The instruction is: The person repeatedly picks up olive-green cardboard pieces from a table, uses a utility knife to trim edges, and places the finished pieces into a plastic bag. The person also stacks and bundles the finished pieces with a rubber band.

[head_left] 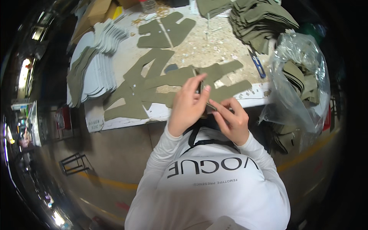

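My left hand (188, 105) is at the table's near edge, its fingers and thumb on the edge of a flat olive cut piece (174, 76) that looks like fabric. My right hand (234, 122) pinches the near end of the olive material between thumb and fingers. Where the two hands meet, the material's edge stands up and is partly hidden by my fingers. Olive strap-like arms (228, 68) spread out beyond my hands to the right. Another forked olive piece (132, 86) lies flat to the left, and a further pair (168, 30) lies farther back.
Blue-handled thread snips (258, 66) lie at the right. A clear plastic bag (285, 50) holds olive pieces near the right edge. Olive stacks (260, 17) stand at the back right, pale stacked pieces (101, 73) at the left. A cardboard box (100, 11) sits far left; a dark stool (74, 165) stands on the floor.
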{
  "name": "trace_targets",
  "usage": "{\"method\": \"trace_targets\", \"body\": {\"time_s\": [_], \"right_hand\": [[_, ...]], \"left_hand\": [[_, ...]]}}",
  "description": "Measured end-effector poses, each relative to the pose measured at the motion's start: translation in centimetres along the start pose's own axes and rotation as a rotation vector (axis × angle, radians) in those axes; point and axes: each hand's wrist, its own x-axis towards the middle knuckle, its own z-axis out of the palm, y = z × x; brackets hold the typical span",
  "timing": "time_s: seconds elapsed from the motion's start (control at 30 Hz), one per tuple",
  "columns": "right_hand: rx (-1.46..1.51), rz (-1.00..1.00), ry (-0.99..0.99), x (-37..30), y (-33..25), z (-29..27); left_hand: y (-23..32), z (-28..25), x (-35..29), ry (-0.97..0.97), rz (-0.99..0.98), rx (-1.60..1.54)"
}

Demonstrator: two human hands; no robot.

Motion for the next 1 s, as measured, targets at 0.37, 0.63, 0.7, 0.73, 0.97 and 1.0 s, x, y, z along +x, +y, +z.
{"method": "trace_targets", "body": {"time_s": [0.37,0.63,0.7,0.73,0.97,1.0], "right_hand": [[0.205,0.212,0.046,1.9,0.9,-0.9],[0.649,0.297,-0.014,5.1,1.3,2.4],[0.527,0.207,-0.038,5.4,0.8,3.1],[0.485,0.217,-0.036,5.6,0.7,3.0],[0.249,0.324,-0.177,6.8,1.4,2.6],[0.301,0.315,-0.152,6.8,1.5,2.9]], "left_hand": [[-0.5,-10.5,-3.0,0.053,0.003,0.214],[-6.0,-12.6,-3.8,0.124,-0.100,-0.191],[-5.6,-12.2,-3.9,0.142,-0.106,-0.315],[-5.1,-12.0,-4.0,0.154,-0.117,-0.404],[0.1,-14.1,-6.4,0.257,0.235,-0.692],[0.5,-14.7,-6.9,0.287,0.243,-0.706]]}}
